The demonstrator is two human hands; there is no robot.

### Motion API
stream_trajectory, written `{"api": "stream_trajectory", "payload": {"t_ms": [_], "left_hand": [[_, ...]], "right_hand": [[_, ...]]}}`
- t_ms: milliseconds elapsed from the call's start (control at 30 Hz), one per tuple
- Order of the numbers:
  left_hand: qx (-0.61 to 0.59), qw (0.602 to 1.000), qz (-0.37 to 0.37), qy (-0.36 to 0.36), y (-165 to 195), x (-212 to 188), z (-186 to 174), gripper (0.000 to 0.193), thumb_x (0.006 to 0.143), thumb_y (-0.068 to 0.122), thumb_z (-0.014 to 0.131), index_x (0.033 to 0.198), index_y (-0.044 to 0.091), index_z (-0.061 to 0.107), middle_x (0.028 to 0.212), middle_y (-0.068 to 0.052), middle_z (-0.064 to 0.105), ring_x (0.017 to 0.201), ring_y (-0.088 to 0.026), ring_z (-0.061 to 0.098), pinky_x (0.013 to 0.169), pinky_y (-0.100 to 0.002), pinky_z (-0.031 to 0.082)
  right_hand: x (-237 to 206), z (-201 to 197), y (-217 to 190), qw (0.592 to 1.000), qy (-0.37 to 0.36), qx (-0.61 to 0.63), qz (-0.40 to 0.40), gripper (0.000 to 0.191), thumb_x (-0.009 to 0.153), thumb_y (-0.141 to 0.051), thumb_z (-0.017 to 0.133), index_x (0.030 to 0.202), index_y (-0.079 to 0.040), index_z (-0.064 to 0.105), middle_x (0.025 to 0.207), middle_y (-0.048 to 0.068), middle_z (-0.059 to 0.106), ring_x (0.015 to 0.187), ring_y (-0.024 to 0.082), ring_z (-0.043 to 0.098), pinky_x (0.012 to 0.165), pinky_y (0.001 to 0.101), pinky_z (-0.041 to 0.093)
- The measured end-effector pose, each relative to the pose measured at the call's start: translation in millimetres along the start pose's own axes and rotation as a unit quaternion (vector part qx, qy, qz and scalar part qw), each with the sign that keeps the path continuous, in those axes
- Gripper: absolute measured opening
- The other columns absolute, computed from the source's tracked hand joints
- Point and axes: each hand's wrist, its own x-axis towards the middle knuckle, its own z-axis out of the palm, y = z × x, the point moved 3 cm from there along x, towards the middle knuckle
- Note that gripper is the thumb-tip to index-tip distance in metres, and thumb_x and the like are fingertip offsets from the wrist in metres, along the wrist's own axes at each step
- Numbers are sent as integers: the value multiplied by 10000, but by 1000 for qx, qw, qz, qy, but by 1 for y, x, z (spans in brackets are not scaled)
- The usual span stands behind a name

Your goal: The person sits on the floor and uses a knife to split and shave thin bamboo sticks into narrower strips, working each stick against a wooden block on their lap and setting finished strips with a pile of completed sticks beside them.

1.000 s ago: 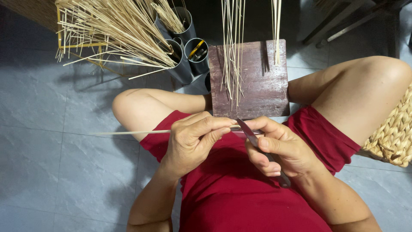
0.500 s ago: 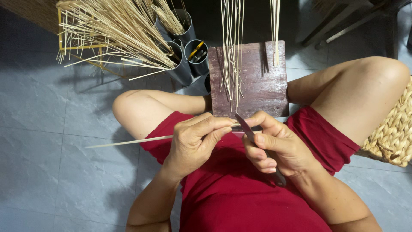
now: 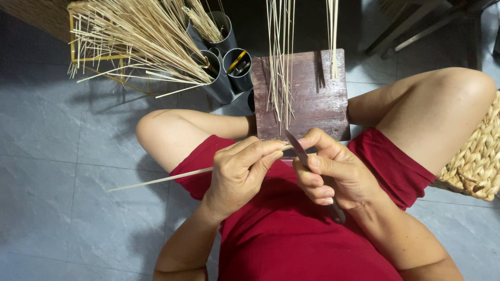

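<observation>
Presently we are pinching a thin stick (image 3: 166, 178) in our left hand (image 3: 240, 171) while our right hand (image 3: 333, 174) is gripping a knife (image 3: 298, 147); a slipping blade could nick the fingers.

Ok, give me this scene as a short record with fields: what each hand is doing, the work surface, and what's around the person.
left hand: left hand pinches a thin stick that pokes out to the person's left
right hand: right hand grips a knife, blade against the stick
work surface: dark wooden block between the knees, loose sticks lying on it
behind: metal tubes holding bundles of sticks
side: woven basket by the right leg
floor: grey tiles
clothing: red shorts
</observation>
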Motion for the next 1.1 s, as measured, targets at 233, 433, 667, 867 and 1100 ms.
{"api": "stream_trajectory", "payload": {"t_ms": [233, 433, 667, 867, 1100], "left_hand": [[-2, 1000, 2, -3, -3, 0, 6, 150, 949, 5, 759, 1093, 18, 721, 849, -91, 705, 706, -171, 689, 618, -293, 531], [6, 1000, 6, 9, -2, 0, 8, 144, 957, 3, 751, 1097, 13, 717, 847, -90, 699, 716, -171, 697, 624, -289, 536], [-62, 998, -18, -26, 1, 2, 6, 127, 990, 16, 723, 1115, 20, 704, 903, -78, 724, 748, -137, 707, 642, -258, 549], [-77, 996, -37, -10, -2, 4, -2, 115, 1017, 32, 703, 1130, 40, 720, 897, -50, 723, 756, -113, 687, 672, -240, 544], [-73, 996, -34, -22, -3, 1, -2, 134, 961, 58, 767, 1088, 35, 730, 851, -54, 716, 707, -110, 654, 640, -229, 512]], "right_hand": [[4, 0, -3, 1000, 3, -10, -15, 142, 1062, -183, 599, 1168, -136, 518, 769, 69, 490, 533, 105, 435, 420, 223, 357], [7, -1, -5, 1000, 5, -5, -9, 145, 1065, -199, 597, 1162, -133, 511, 769, 65, 491, 527, 105, 423, 421, 224, 354], [-3, 9, -9, 998, -1, -46, -36, 193, 1070, -207, 595, 1211, -104, 512, 744, 104, 527, 507, 101, 413, 414, 226, 345], [-18, 17, -9, 997, -11, -71, -41, 407, 1081, -193, 581, 1435, -22, 475, 738, 101, 545, 522, 101, 436, 431, 233, 354], [-14, 16, -4, 998, -12, -56, -26, 424, 1069, -179, 585, 1459, -104, 436, 754, 110, 568, 531, 112, 453, 446, 237, 361]]}}
